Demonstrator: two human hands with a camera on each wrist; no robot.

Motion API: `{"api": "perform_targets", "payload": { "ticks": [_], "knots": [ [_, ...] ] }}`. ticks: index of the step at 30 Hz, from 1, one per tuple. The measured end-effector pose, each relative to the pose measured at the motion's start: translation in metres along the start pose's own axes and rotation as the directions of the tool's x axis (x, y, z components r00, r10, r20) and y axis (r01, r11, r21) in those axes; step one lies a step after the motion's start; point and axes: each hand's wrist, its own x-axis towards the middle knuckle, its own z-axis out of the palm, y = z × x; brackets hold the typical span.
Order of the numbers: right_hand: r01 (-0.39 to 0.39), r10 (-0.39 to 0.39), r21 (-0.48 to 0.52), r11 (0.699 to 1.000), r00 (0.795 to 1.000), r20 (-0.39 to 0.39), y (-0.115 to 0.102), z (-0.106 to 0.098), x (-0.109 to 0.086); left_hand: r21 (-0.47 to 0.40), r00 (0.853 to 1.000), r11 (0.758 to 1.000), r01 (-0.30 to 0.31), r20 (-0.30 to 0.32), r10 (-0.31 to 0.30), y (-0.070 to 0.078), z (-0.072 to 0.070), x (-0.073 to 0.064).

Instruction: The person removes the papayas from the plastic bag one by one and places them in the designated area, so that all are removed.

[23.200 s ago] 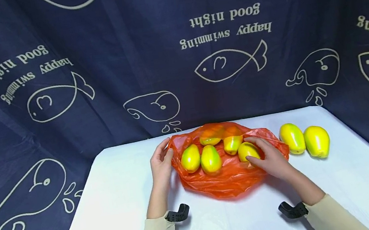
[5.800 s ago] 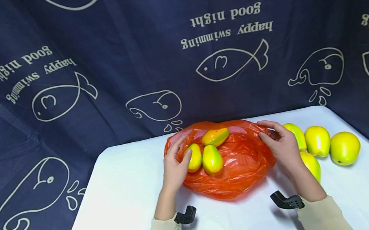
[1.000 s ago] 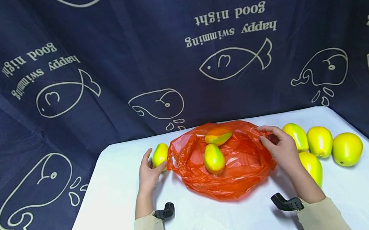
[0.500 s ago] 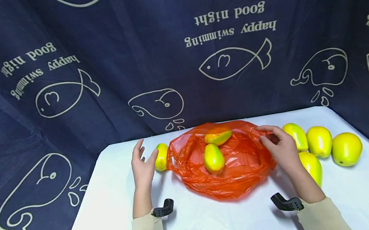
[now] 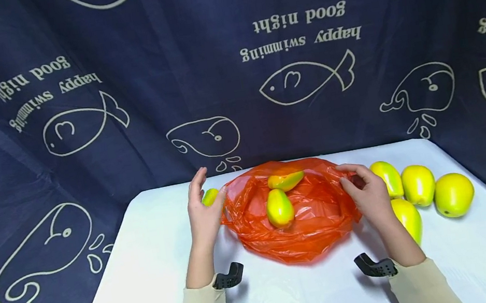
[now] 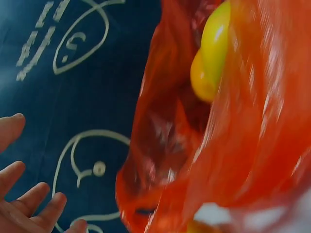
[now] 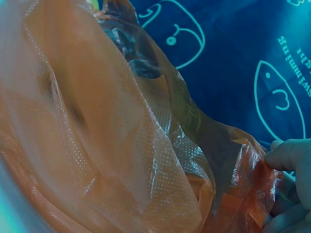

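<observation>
A red plastic bag (image 5: 303,242) lies on the white table with its mouth spread wide. Inside are two smooth yellow-green fruits, one pear-shaped fruit (image 5: 280,209) in front and an orange-tinged fruit (image 5: 286,181) behind it, partly under the film. My left hand (image 5: 205,212), fingers extended and holding nothing, is at the bag's left edge. Just behind that hand, a third fruit (image 5: 210,196) on the table is mostly hidden. On the right, my right hand (image 5: 369,195) pinches the bag's rim between thumb and fingers; the right wrist view shows the gathered film (image 7: 252,179) at the thumb.
Several more yellow-green fruits (image 5: 419,185) stand grouped on the table to the right of my right hand. A dark blue curtain (image 5: 231,69) with fish drawings hangs behind the table's far edge (image 5: 168,186).
Since 5.8 s ago one fruit has gone from the bag to its left side. My left hand has let it go, risen and swung right towards the bag. The right hand keeps its place.
</observation>
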Motion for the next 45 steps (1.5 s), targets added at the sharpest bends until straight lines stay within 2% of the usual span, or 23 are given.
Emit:
{"api": "perform_targets", "payload": {
  "ticks": [4,7,10,13,14,16,21,29,38,45],
  "knots": [
    [-0.009,0.009,0.011,1.000,1.000,0.013,-0.002,0.000,-0.001,0.001,0.996,0.999,-0.049,0.076,0.049,0.003,0.019,-0.008],
    [-0.017,0.017,0.013,1.000,1.000,0.019,-0.002,0.000,-0.001,0.011,0.985,0.997,-0.080,0.154,0.077,0.002,0.033,-0.014],
    [-0.026,0.025,0.005,1.000,0.999,0.023,-0.002,0.001,-0.001,0.059,0.972,0.995,-0.078,0.226,0.063,0.001,0.045,-0.020],
    [-0.023,0.023,-0.002,1.000,1.000,0.021,-0.003,0.001,-0.001,0.103,0.963,0.992,-0.069,0.268,0.039,-0.001,0.056,-0.025],
    [-0.020,0.020,-0.003,1.000,1.000,0.022,-0.002,0.001,-0.001,0.094,0.958,0.993,-0.070,0.282,0.041,-0.003,0.060,-0.026],
    [-0.015,0.015,-0.003,1.000,1.000,0.022,-0.002,0.001,-0.001,0.076,0.948,0.996,-0.055,0.318,0.028,-0.008,0.066,-0.029],
    [-0.008,0.009,-0.008,1.000,0.999,0.031,-0.001,0.002,-0.001,0.056,0.907,0.998,-0.006,0.421,-0.018,-0.020,0.075,-0.033],
    [0.006,-0.006,-0.016,1.000,1.000,0.020,0.001,0.003,-0.001,0.101,0.875,0.994,0.040,0.478,-0.084,-0.031,0.082,-0.038],
    [-0.003,0.004,-0.012,1.000,0.999,0.043,0.001,0.004,-0.002,0.085,0.839,0.995,0.050,0.537,-0.088,-0.041,0.086,-0.041],
    [0.022,-0.021,-0.025,0.999,0.999,0.036,0.003,0.005,-0.002,0.116,0.827,0.993,0.027,0.555,-0.088,-0.048,0.090,-0.045]
  ]
}}
